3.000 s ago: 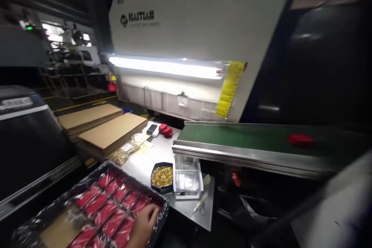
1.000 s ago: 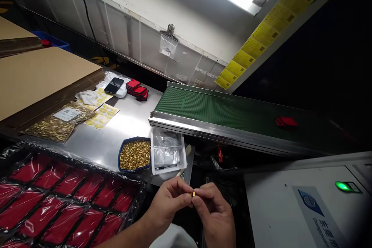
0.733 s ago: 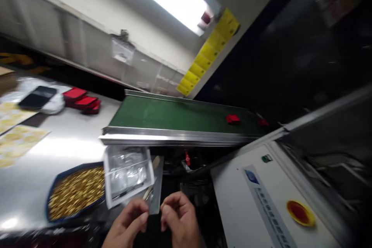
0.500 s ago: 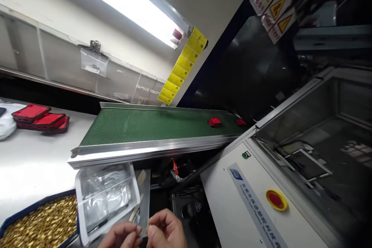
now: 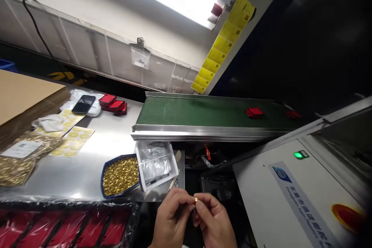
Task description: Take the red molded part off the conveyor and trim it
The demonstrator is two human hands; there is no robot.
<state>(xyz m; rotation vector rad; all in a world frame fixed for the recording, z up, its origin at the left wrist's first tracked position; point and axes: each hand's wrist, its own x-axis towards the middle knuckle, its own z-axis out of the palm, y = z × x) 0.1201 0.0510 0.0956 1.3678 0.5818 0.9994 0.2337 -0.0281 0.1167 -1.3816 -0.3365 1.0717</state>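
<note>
Both of my hands meet at the bottom centre, below the steel table's edge. My left hand (image 5: 171, 219) and my right hand (image 5: 213, 223) pinch one small brass piece (image 5: 196, 200) between their fingertips. Just up and to the left, a blue tray (image 5: 102, 174) full of the same small brass pieces sits on the steel table (image 5: 87, 162), with a white plastic tray (image 5: 155, 162) of clear bags beside it. Two red parts (image 5: 255, 112) lie on the green conveyor belt (image 5: 197, 111), far from my hands.
A plastic-lined tray of red parts (image 5: 58, 226) fills the bottom left. A bag of brass pieces (image 5: 17, 159), yellow sticker sheets (image 5: 72, 139), a phone (image 5: 83, 104), stacked red parts (image 5: 113, 105) and cardboard (image 5: 23, 93) lie on the table. A white machine cabinet (image 5: 290, 193) stands at right.
The camera has swung back left and down after a sweep to the right. My hands stay together on the small brass piece. The red parts have travelled along the belt.
</note>
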